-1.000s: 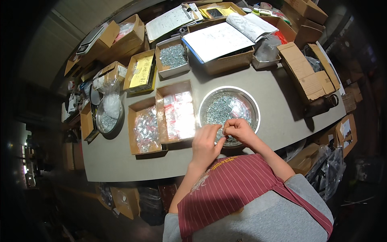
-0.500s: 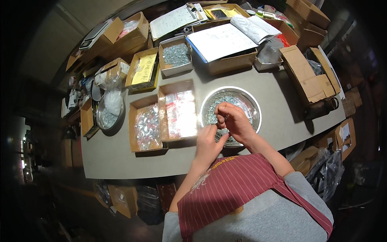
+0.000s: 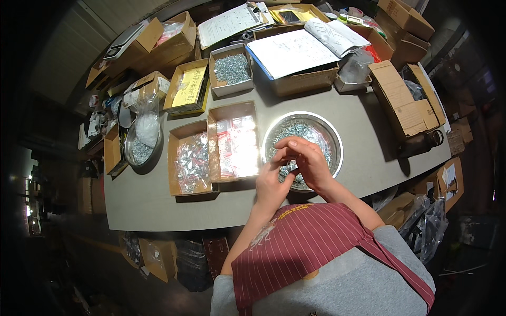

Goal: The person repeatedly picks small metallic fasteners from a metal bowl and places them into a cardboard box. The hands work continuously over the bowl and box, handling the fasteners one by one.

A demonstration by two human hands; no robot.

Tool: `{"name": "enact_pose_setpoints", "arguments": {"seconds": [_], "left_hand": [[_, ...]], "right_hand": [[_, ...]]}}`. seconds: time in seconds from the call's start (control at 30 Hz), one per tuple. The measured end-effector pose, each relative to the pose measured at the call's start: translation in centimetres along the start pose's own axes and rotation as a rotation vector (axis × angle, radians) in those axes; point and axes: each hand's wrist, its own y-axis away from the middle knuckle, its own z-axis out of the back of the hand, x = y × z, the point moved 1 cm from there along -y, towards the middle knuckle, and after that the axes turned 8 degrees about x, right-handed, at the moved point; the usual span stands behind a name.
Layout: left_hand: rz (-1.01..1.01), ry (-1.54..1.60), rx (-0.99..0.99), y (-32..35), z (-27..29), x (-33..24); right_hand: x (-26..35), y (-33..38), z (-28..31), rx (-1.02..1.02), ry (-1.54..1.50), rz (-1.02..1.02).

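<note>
Both forearms slant inward from the lower edge, the bare left hand [image 3: 271, 183] at the near left rim of a round, silvery metal bowl [image 3: 341, 150] with its fingers upward and thumb toward the right, the bare right hand [image 3: 312, 162] over the bowl with fingers curled leftward. Their fingers are bent and narrowly gathered close together, but I cannot tell whether anything is pinched between them. The small, slim, silvery metal pieces [image 3: 301, 129] lie inside that bowl on the grey bench [image 3: 158, 213], their long axes jumbled, pointing many ways.
</note>
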Motion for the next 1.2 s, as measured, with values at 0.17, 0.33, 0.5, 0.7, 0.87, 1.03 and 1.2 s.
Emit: {"name": "enact_pose_setpoints", "arguments": {"seconds": [0.17, 0.33, 0.5, 0.7, 0.87, 1.03, 1.2], "left_hand": [[0.0, -0.048, -0.02, 0.0, 0.2, -0.1], [-0.01, -0.199, -0.063, -0.1, 0.9, 0.3], [0.023, -0.174, -0.129, -0.2, 1.5, 0.7], [0.151, 0.129, -0.09, 0.3, 1.2, 0.4], [0.438, 0.676, 0.023, 0.3, 2.4, 1.0], [0.459, 0.6, 0.17, 0.2, 3.1, 0.9], [0.43, 0.481, 0.165, 0.5, 3.4, 0.2]], "right_hand": [[0.9, 0.3, -0.8, 0.0, 0.036, -0.043], [0.4, 0.2, 0.1, -0.018, 0.516, 0.101], [-1.5, 0.4, 2.1, 0.031, 0.921, -0.092], [-2.5, 0.3, 3.2, 0.066, 0.658, -0.185], [-1.4, 0.2, 3.4, 0.107, 0.544, -0.23], [-1.8, 0.5, 3.6, 0.265, 0.509, -0.258], [-2.1, 0.6, 3.4, 0.327, 0.498, -0.322]]}}
